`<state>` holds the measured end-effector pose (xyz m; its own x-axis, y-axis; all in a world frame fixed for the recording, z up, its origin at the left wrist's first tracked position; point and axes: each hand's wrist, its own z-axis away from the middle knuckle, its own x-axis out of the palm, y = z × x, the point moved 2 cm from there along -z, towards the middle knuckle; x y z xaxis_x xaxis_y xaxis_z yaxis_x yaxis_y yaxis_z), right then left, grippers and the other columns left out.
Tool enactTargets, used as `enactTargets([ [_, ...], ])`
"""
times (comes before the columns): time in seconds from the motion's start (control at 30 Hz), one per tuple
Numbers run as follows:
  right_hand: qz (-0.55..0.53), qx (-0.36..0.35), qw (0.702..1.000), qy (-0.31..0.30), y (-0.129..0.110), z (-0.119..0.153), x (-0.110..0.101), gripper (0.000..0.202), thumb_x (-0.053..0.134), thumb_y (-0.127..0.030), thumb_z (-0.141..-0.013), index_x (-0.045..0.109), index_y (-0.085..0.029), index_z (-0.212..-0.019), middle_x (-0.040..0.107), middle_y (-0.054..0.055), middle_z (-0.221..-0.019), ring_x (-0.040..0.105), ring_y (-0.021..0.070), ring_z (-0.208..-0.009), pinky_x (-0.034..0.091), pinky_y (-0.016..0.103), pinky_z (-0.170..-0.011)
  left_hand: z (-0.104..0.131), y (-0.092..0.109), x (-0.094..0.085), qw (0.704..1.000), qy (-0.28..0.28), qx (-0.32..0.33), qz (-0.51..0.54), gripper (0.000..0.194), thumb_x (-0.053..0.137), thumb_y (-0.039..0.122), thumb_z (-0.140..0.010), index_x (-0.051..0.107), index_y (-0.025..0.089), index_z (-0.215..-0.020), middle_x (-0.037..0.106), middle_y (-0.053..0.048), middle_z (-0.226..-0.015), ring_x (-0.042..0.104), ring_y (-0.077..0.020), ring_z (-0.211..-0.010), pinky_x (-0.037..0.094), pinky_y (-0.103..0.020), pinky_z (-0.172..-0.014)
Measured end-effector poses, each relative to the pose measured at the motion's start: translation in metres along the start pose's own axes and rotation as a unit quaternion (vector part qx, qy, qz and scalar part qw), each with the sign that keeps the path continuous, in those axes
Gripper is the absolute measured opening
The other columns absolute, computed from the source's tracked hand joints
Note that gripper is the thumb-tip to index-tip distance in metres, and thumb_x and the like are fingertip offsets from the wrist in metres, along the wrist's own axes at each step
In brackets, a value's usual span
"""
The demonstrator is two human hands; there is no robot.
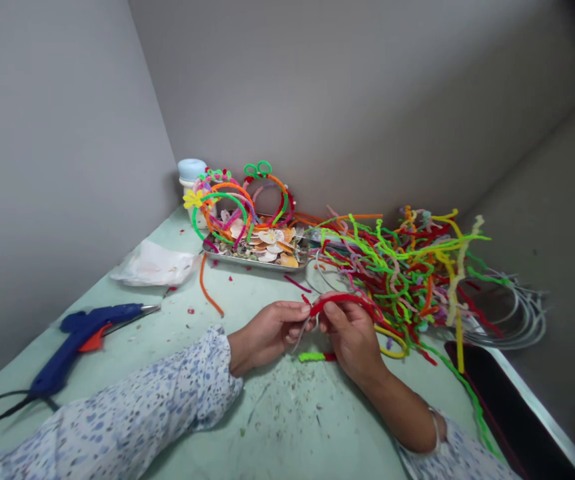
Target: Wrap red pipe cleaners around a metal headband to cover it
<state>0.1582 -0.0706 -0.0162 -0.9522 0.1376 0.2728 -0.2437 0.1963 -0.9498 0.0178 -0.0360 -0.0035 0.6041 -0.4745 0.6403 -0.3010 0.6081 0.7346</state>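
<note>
1. L hand [272,327]: fingertips pinched on one end of the red fuzzy strip [342,297]. R hand [357,340]: thumb & fingers closed on its curved part. Strip's held up btwn the two, above the surface [167,333].
2. Risk: grip at L end is tiny, so strip could slip or spring open, esp. if R hand pulls harder.
3. Thin grey strand [297,341] hangs under L hand; poss. snag or poke. Can't tell if it's joined to the strip.
4. Fuzzy stem pile [397,253] is tangled & v. close to R hand; stray ends could catch the sleeve or drag.
5. Blue glue gun [74,347], metal nozzle, lies nr L forearm: burn risk if hot (can't tell).
6. Textures: strip plush, bent in an arch; green-and-red piece [312,357] below, fuzzy too, partly hidden.
7. Metal tray [252,265]: shiny rim, flat brittle-looking shells [272,236], round fuzzy hoops [223,195] propped upright; a bump could topple them.
8. Far R: smooth looped coils [532,320], springy-looking.
</note>
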Motion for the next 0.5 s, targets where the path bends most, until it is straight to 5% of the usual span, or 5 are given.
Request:
enactTargets([
  [0.3, 0.002, 0.005, 1.000, 0.001, -0.0001, -0.0004, -0.0013, 0.017, 0.065, -0.033, -0.081, 0.066, -0.019, -0.092, 0.059, -0.002, -0.063, 0.051, 0.0095, -0.055, 0.041, 0.022, -0.056, 0.0017, 0.0009, 0.0032, 1.000, 0.000, -0.020, 0.007, 0.014, 0.066, 0.023, -0.074, 0.060, 0.010, -0.077, 0.051, -0.001, -0.070, 0.039, -0.0032, -0.051, 0.026, -0.016, -0.046],
  [0.5, 0.024, 0.001, 0.999, 0.027, -0.0010, -0.0022, -0.0037, 0.019, 0.066, -0.034, -0.080, 0.066, -0.019, -0.090, 0.056, -0.003, -0.059, 0.049, 0.0093, -0.054, 0.039, 0.021, -0.054, 0.0009, -0.0024, 0.0038, 0.997, 0.041, 0.066, -0.031, 0.020, 0.068, 0.027, -0.075, 0.053, 0.015, -0.075, 0.043, 0.005, -0.058, 0.037, -0.0038, -0.048, 0.026, -0.017, -0.045],
])
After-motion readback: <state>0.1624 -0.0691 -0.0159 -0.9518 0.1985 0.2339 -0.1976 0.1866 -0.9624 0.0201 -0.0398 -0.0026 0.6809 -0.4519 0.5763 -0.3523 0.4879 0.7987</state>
